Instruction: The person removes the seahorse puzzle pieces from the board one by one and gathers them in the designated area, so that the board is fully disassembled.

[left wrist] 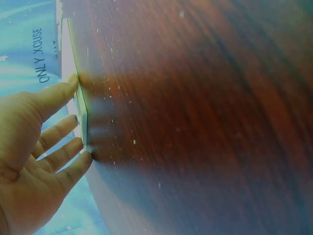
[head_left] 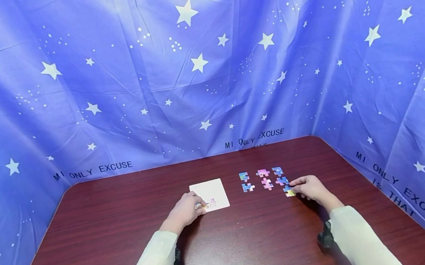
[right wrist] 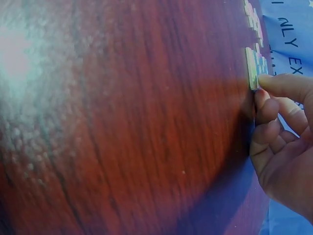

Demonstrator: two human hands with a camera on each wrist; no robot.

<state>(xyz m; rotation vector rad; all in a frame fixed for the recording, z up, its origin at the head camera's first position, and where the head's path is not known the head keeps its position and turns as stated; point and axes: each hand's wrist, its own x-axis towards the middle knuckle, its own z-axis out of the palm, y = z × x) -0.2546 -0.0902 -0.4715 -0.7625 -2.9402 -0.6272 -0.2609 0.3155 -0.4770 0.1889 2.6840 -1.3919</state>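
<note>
A square white puzzle board point(head_left: 210, 190) lies on the table, with a small colourful patch point(head_left: 211, 204) near its front edge. My left hand point(head_left: 185, 211) rests at the board's front left corner. In the left wrist view its thumb point(left wrist: 58, 95) touches the board's edge, and its other fingers lie fairly straight and spread along it. To the right, my right hand point(head_left: 311, 188) pinches the edge of a blue and yellow puzzle piece point(head_left: 288, 191) between thumb and fingertips. In the right wrist view that piece point(right wrist: 251, 68) is low at the table surface.
Other puzzle pieces lie in two rows right of the board: blue ones point(head_left: 248, 187) on the left, pink ones point(head_left: 267, 183) in the middle, blue ones point(head_left: 277, 171) on the right. A blue star-patterned curtain point(head_left: 168, 65) surrounds the dark red wooden table point(head_left: 238, 244).
</note>
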